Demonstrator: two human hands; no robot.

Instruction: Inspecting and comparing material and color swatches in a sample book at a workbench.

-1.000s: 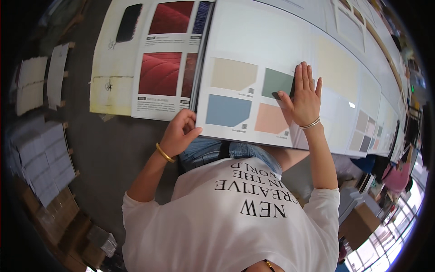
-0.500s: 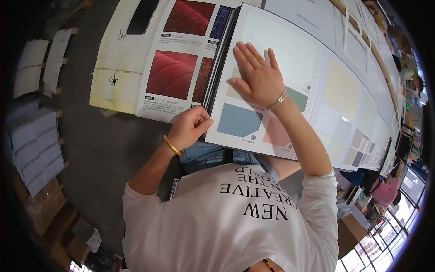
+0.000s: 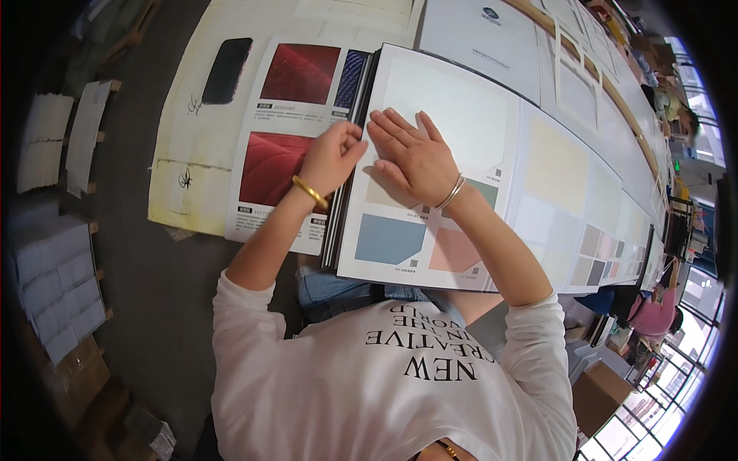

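Note:
A large sample book (image 3: 430, 281) lies spread on the table, its right page carrying white, beige, blue, green and pink swatches. My right hand (image 3: 419, 163) rests flat on that page over the white and beige swatches, fingers stretched out. Above the red-swatch page (image 3: 265, 115) on the left, my left hand (image 3: 330, 160) is closed, with curled fingertips close to the dark stacked page edges (image 3: 342, 207) between the two sides. Whether anything is pinched in those fingers is hidden. The blue swatch (image 3: 388, 238) and pink swatch (image 3: 453, 250) show below my right hand.
A black phone (image 3: 227, 71) lies on the yellowed board (image 3: 181, 165) at the far left of the table. Further swatch sheets (image 3: 565, 154) and a white cover (image 3: 477, 46) lie to the right and beyond. Stacked white sheets (image 3: 61, 269) stand to the left.
My left hand has moved up and away from me, from the book's near edge to beside the page edges. My right hand stays flat on the same page. The whole view has shifted slightly.

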